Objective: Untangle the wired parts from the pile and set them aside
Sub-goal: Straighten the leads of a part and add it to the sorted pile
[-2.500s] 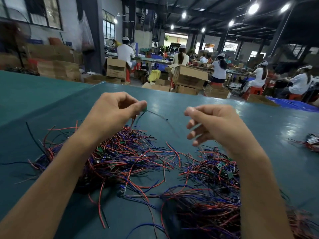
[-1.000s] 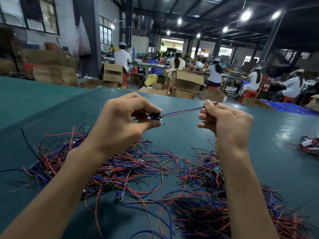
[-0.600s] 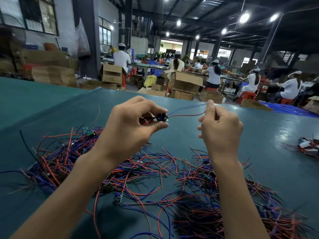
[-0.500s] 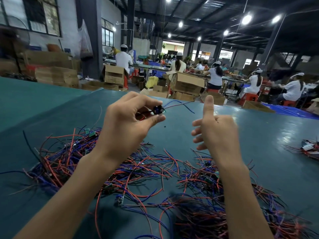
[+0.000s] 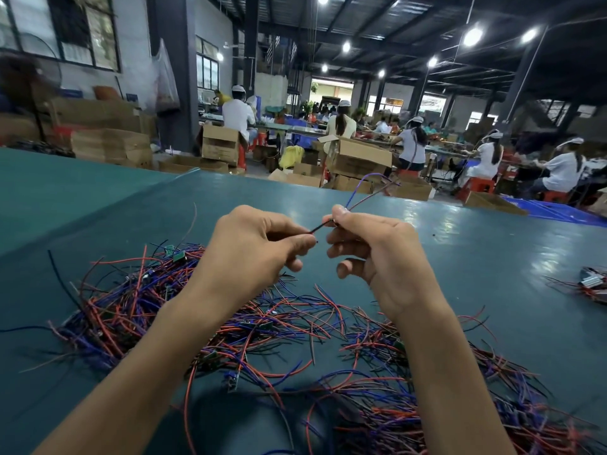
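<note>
Purple-and-red wired part (image 5: 320, 226) pinched above the pile (image 5: 262, 330) by both hands: left hand (image 5: 253, 254) at its dark end, right hand (image 5: 381, 257) just beside. Slanted up-right, toward the set-aside bundle (image 5: 588, 285) on the bench (image 5: 492, 257).

left hand (image 5: 249, 247) and right hand (image 5: 377, 254) pinching one wired part (image 5: 318, 227), pile (image 5: 230, 323) beneath
</note>
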